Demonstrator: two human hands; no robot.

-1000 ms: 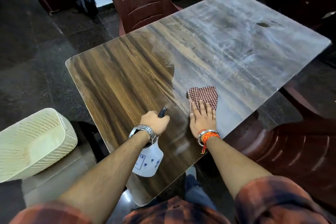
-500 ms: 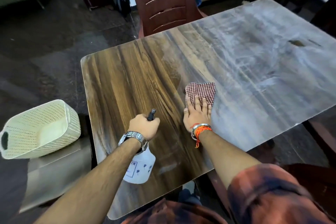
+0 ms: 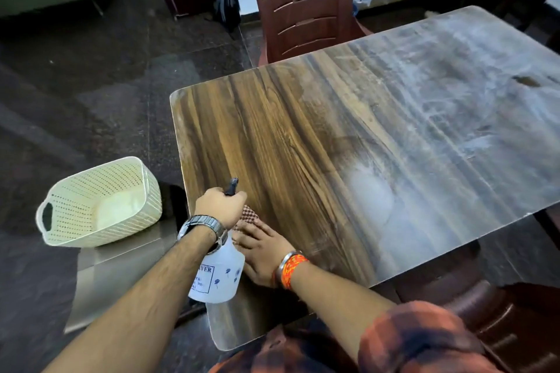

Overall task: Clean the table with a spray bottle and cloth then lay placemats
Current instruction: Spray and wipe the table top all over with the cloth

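Risk, lower centre: left hand point(image 3: 219, 204) gripping spray bottle point(image 3: 219, 275) hangs over right hand point(image 3: 263, 251) pressed flat on cloth point(image 3: 250, 213); a bump could drop bottle off counter point(image 3: 333, 145).

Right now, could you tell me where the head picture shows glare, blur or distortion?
Head view: a pale sheen, possibly glare, veils the far right of the table; the right hand and cloth are motion-smeared; the left hand and spray bottle look sharper; the wide lens bows the table edges.
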